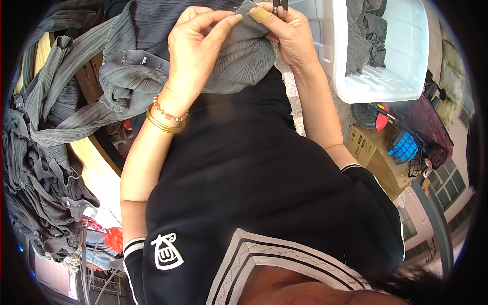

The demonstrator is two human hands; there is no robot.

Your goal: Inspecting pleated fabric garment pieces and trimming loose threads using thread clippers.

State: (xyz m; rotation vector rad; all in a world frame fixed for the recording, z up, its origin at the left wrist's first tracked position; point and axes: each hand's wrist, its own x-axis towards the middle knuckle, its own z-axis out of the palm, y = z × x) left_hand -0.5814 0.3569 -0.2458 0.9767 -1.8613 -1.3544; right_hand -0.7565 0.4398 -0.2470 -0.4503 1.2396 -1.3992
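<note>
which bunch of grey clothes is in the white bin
The small grey heap inside the white plastic bin, upper right; the other grey garments are in the hands or piled at left.

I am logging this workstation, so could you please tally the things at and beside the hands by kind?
Grey pleated garment, held by left hand: 1
Thread snips, in right hand: 1
White plastic bin: 1
Cardboard box: 1
Total: 4
The grey heap cannot be counted piece by piece.
</note>
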